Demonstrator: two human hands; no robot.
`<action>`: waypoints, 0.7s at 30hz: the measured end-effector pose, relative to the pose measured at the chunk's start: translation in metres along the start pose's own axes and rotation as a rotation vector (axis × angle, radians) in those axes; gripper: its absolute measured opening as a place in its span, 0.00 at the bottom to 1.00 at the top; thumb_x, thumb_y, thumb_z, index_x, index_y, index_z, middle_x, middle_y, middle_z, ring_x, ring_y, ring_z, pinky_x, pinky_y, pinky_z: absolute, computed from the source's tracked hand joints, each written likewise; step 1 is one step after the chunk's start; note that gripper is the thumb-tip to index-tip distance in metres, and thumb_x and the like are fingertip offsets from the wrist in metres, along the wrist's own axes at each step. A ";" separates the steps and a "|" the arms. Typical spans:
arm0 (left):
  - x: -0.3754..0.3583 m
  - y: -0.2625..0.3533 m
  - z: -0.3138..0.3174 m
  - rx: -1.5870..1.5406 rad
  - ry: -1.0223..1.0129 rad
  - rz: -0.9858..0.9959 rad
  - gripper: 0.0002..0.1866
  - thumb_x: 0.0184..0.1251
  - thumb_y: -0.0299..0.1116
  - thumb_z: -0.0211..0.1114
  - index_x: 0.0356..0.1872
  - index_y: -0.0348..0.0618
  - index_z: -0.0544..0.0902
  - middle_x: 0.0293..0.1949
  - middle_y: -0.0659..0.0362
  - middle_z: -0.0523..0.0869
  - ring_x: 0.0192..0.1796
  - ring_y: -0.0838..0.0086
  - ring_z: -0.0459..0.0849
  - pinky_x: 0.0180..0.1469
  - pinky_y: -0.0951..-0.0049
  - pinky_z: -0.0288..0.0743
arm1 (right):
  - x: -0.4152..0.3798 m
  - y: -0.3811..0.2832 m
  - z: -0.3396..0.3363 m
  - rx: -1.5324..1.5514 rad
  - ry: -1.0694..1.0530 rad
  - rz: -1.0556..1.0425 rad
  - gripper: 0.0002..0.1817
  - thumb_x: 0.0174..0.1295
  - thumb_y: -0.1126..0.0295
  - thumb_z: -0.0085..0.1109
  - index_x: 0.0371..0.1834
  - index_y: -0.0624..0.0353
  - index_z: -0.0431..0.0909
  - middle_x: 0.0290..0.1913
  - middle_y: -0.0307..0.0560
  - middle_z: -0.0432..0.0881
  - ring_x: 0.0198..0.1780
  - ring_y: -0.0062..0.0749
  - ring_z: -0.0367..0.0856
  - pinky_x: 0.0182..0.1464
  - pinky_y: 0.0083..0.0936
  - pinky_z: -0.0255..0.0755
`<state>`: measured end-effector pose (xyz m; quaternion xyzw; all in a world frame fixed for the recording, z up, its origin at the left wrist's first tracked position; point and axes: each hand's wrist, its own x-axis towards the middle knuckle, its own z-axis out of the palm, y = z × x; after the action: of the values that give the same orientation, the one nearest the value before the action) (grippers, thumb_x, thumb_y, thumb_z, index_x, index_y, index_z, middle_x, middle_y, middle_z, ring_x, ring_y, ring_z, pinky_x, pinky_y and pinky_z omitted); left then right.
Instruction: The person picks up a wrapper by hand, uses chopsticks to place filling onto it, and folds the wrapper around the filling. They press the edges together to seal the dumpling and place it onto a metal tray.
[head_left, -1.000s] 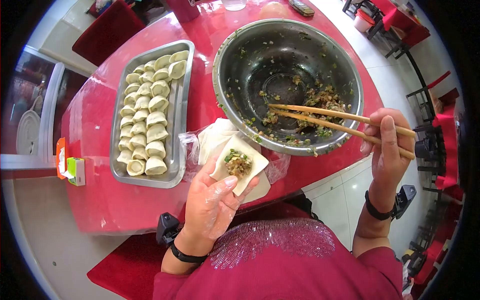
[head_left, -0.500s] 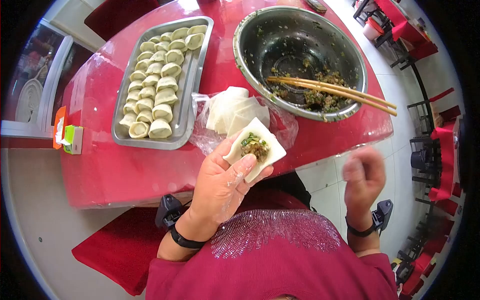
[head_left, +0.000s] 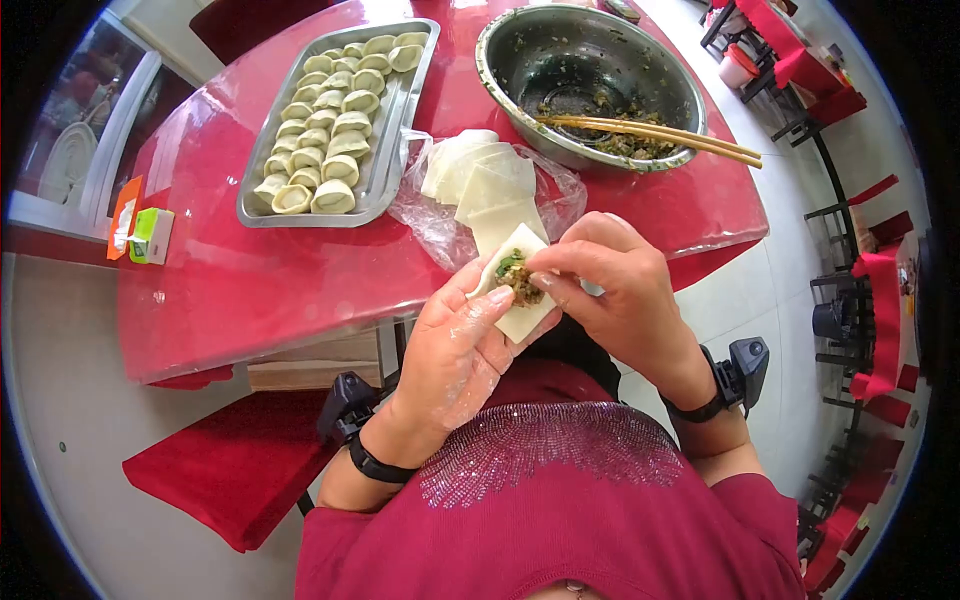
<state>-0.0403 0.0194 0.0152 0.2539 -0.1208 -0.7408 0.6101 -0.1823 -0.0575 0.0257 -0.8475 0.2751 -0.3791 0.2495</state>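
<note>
In the head view, the left hand (head_left: 460,345) holds the filled wrapper (head_left: 520,285), thumb beside the filling (head_left: 518,275). The right hand (head_left: 625,290) has its fingertips close together at the filling. The wrapper is below the metal bowl (head_left: 590,85), toward the person.

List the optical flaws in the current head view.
Head view: wide-angle distortion bends the background tables along the right rim; black surrounds the rounded image; pale glare streaks the red table left of the metal tray.
</note>
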 end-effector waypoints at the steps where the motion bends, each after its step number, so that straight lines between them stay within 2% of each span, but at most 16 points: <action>1: -0.002 0.000 0.001 0.003 -0.004 0.002 0.19 0.65 0.26 0.45 0.57 0.35 0.61 0.52 0.53 0.71 0.55 0.69 0.72 0.59 0.64 0.66 | -0.001 -0.004 0.000 0.011 0.044 0.012 0.06 0.43 0.75 0.62 0.27 0.57 0.78 0.25 0.43 0.74 0.28 0.37 0.73 0.30 0.27 0.68; 2: -0.004 0.000 0.001 -0.037 0.000 0.020 0.20 0.65 0.28 0.45 0.58 0.35 0.60 0.52 0.53 0.70 0.55 0.68 0.71 0.59 0.64 0.66 | -0.003 -0.009 -0.002 0.011 0.046 0.009 0.06 0.43 0.75 0.62 0.27 0.57 0.78 0.25 0.43 0.74 0.28 0.37 0.73 0.30 0.27 0.68; 4: -0.008 0.000 0.000 -0.074 0.002 0.055 0.21 0.66 0.29 0.44 0.59 0.36 0.59 0.53 0.53 0.70 0.56 0.68 0.70 0.59 0.64 0.65 | -0.006 -0.017 -0.009 -0.004 0.053 -0.121 0.07 0.42 0.75 0.62 0.27 0.58 0.77 0.25 0.43 0.74 0.27 0.36 0.73 0.29 0.27 0.69; 5: -0.009 -0.001 -0.002 -0.145 -0.011 0.084 0.21 0.66 0.31 0.43 0.60 0.36 0.58 0.55 0.53 0.69 0.57 0.68 0.69 0.59 0.65 0.65 | -0.007 -0.017 -0.008 -0.040 -0.013 -0.235 0.10 0.41 0.75 0.63 0.29 0.57 0.76 0.26 0.42 0.74 0.27 0.34 0.72 0.29 0.27 0.68; 8: -0.011 -0.001 0.000 -0.232 -0.055 0.141 0.23 0.66 0.32 0.43 0.61 0.37 0.55 0.57 0.53 0.67 0.60 0.67 0.66 0.59 0.68 0.62 | -0.011 -0.022 0.002 -0.278 -0.077 -0.417 0.11 0.40 0.73 0.59 0.31 0.55 0.76 0.28 0.37 0.73 0.28 0.29 0.71 0.29 0.23 0.67; 11: -0.013 -0.004 0.001 -0.275 -0.054 0.156 0.23 0.66 0.33 0.43 0.61 0.38 0.55 0.57 0.53 0.66 0.60 0.68 0.66 0.60 0.69 0.62 | -0.013 -0.020 0.004 -0.332 -0.091 -0.495 0.11 0.41 0.72 0.57 0.31 0.55 0.76 0.27 0.37 0.71 0.27 0.28 0.72 0.29 0.23 0.66; 13: -0.015 -0.007 -0.001 -0.335 -0.033 0.130 0.23 0.68 0.39 0.40 0.59 0.35 0.59 0.57 0.48 0.68 0.61 0.61 0.65 0.62 0.62 0.59 | -0.014 -0.017 0.003 -0.303 -0.062 -0.499 0.11 0.40 0.72 0.57 0.31 0.56 0.76 0.27 0.37 0.72 0.27 0.28 0.72 0.28 0.23 0.66; 17: -0.015 -0.002 0.002 -0.214 0.018 0.104 0.22 0.69 0.40 0.39 0.57 0.34 0.61 0.56 0.48 0.69 0.59 0.61 0.67 0.60 0.63 0.63 | -0.018 -0.006 0.003 -0.246 0.059 -0.456 0.12 0.38 0.71 0.59 0.31 0.57 0.75 0.29 0.37 0.73 0.27 0.27 0.72 0.28 0.23 0.67; 20: -0.014 -0.002 0.001 -0.097 0.072 0.073 0.21 0.70 0.40 0.39 0.55 0.34 0.63 0.54 0.48 0.71 0.56 0.61 0.71 0.57 0.65 0.67 | -0.021 0.000 0.003 -0.245 0.024 -0.486 0.13 0.37 0.71 0.59 0.30 0.57 0.75 0.30 0.38 0.74 0.28 0.28 0.73 0.29 0.23 0.68; 21: -0.017 -0.003 0.003 -0.091 0.092 0.049 0.18 0.69 0.37 0.42 0.54 0.35 0.65 0.50 0.50 0.74 0.52 0.64 0.74 0.54 0.67 0.70 | -0.024 -0.003 0.002 -0.236 0.012 -0.467 0.13 0.37 0.71 0.59 0.30 0.57 0.75 0.30 0.38 0.74 0.28 0.28 0.73 0.29 0.23 0.68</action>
<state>-0.0427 0.0366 0.0201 0.2564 -0.0650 -0.7179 0.6439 -0.1938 -0.0391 0.0144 -0.9090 0.1159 -0.3968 0.0531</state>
